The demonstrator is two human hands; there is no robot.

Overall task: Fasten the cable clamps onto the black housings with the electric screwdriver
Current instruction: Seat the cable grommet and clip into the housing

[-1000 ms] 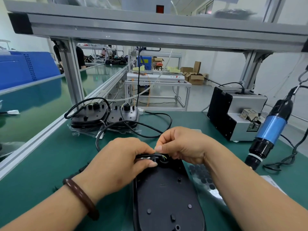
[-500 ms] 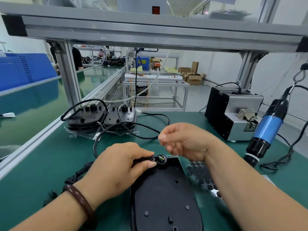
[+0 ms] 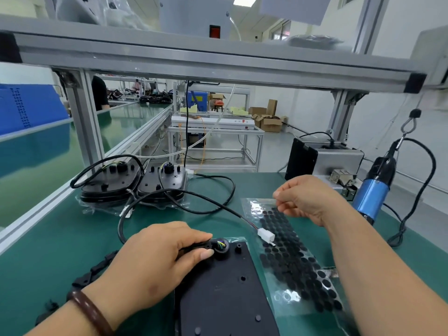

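Note:
A black housing [image 3: 225, 294] lies flat in front of me on the green mat. At its top left corner sits a cable clamp [image 3: 219, 246] with coloured wires in its ring. My left hand [image 3: 155, 260] grips the clamp and the cable there, thumb pressed on top. My right hand [image 3: 305, 202] hovers above the mat to the right, fingers loosely curled, with nothing visible in them. The blue electric screwdriver [image 3: 372, 200] hangs from a hook at the far right, just beyond my right hand.
A clear sheet of black round pads [image 3: 293, 263] lies right of the housing, with a white connector [image 3: 266, 235] on it. Two stacks of housings [image 3: 111, 183] with cables stand at back left. A grey screw feeder [image 3: 337, 163] is back right. A black clamp strip [image 3: 97, 270] lies left.
My right hand let go of the clamp and moved up and to the right, towards the screwdriver. My left hand stayed on the clamp. The pad sheet and connector came into sight.

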